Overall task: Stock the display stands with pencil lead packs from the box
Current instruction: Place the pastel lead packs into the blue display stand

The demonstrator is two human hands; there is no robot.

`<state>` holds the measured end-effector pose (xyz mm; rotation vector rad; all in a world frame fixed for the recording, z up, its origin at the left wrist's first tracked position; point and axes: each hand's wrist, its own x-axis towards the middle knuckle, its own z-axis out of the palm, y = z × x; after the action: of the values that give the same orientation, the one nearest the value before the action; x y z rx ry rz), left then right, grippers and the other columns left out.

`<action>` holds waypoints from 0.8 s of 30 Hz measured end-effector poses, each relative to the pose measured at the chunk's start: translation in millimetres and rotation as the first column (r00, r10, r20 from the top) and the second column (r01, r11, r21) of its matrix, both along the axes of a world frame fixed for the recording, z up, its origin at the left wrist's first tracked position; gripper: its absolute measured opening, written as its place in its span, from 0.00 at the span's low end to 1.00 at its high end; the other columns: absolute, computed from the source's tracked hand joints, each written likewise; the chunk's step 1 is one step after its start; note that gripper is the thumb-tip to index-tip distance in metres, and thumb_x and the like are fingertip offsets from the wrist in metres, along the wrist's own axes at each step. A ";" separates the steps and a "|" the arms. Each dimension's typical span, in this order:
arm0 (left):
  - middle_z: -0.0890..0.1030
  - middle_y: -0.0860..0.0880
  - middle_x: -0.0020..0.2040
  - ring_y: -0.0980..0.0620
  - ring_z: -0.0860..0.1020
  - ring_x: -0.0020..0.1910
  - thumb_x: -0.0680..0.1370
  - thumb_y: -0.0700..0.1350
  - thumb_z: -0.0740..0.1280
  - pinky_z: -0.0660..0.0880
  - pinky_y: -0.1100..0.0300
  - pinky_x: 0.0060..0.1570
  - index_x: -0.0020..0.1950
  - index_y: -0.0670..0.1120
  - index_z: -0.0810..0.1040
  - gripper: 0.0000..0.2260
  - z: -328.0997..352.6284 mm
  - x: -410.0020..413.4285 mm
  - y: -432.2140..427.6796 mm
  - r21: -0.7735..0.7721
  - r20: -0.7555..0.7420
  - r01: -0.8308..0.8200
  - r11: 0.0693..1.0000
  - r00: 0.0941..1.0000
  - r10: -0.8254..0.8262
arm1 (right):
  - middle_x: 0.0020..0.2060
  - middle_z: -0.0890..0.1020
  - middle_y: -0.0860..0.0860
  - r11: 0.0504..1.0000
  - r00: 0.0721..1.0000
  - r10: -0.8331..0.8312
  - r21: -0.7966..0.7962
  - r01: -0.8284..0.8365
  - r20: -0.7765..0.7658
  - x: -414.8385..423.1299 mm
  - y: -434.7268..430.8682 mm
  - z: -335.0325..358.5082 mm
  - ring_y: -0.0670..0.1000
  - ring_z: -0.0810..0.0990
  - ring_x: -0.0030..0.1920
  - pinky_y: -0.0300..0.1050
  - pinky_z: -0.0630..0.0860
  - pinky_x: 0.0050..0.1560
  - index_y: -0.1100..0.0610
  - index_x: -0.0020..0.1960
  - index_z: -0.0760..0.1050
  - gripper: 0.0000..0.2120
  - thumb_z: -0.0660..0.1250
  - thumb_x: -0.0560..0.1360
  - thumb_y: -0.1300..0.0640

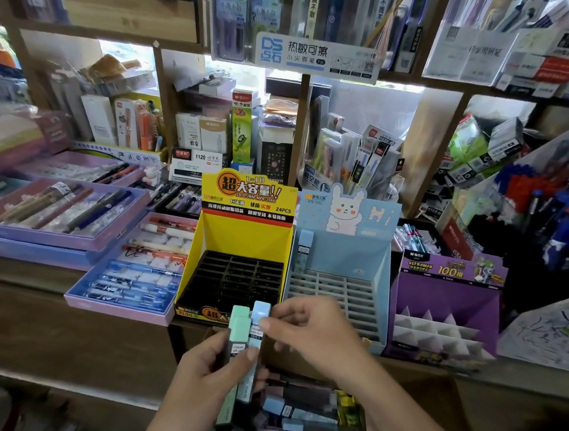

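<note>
Barely begun: one pack (304, 251) stands in the blue stand (348, 252); the yellow stand (240, 235) and purple stand (441, 297) look empty. The left hand (214, 370) grips two packs (239, 328) above the box (446, 398); the right hand (307, 327) pinches the blue-capped pack (261, 311).

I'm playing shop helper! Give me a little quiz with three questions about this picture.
1. True or false: the yellow stand is full of lead packs.
2. How many packs stand in the blue stand? A none, B one, C six.
3. Fill in: the right hand pinches the top of the held pack whose cap is ____.

Key: 1 false, its black slots look empty; 2 B, a lone pack at the back left; 3 blue.
</note>
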<state>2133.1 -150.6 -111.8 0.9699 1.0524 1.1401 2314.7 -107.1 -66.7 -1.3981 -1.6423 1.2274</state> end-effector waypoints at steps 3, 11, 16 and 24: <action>0.87 0.38 0.46 0.46 0.86 0.43 0.76 0.41 0.72 0.81 0.60 0.40 0.55 0.49 0.87 0.09 -0.6 0.9 0.0 0.007 -0.015 0.023 1.000 1.000 -0.023 | 0.39 0.88 0.50 1.000 1.000 0.009 -0.009 -0.009 -0.001 -3.5 -2.1 -1.5 0.46 0.85 0.36 0.34 0.78 0.36 0.52 0.46 0.86 0.03 0.76 0.76 0.53; 0.87 0.39 0.50 0.43 0.86 0.53 0.77 0.38 0.71 0.83 0.56 0.46 0.53 0.43 0.86 0.07 -11.1 -3.2 5.4 -0.089 0.037 -0.067 0.994 0.997 0.070 | 0.36 0.87 0.54 0.980 0.975 -0.193 0.032 0.198 -0.113 23.1 4.0 18.4 0.47 0.84 0.34 0.38 0.81 0.37 0.57 0.48 0.85 0.03 0.76 0.76 0.57; 0.86 0.35 0.48 0.39 0.87 0.48 0.77 0.38 0.70 0.85 0.53 0.41 0.55 0.37 0.82 0.08 -10.5 -4.7 6.5 -0.150 0.095 -0.096 0.984 0.989 0.111 | 0.36 0.87 0.51 0.919 0.932 -0.338 0.166 0.356 -0.128 47.5 20.6 34.5 0.47 0.86 0.34 0.36 0.80 0.36 0.55 0.47 0.84 0.01 0.75 0.77 0.59; 0.83 0.40 0.36 0.50 0.78 0.29 0.79 0.39 0.69 0.73 0.60 0.25 0.53 0.34 0.79 0.09 -5.8 -6.0 4.1 -0.142 0.032 -0.112 0.983 0.993 0.118 | 0.35 0.85 0.47 0.826 0.902 -0.429 0.379 0.417 -0.056 54.6 58.6 34.9 0.47 0.85 0.38 0.46 0.85 0.46 0.44 0.42 0.79 0.12 0.73 0.78 0.60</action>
<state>2127.2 -146.5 -117.6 0.7806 1.1519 1.1586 2369.3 -48.5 -31.8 -1.4279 -1.3899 0.5910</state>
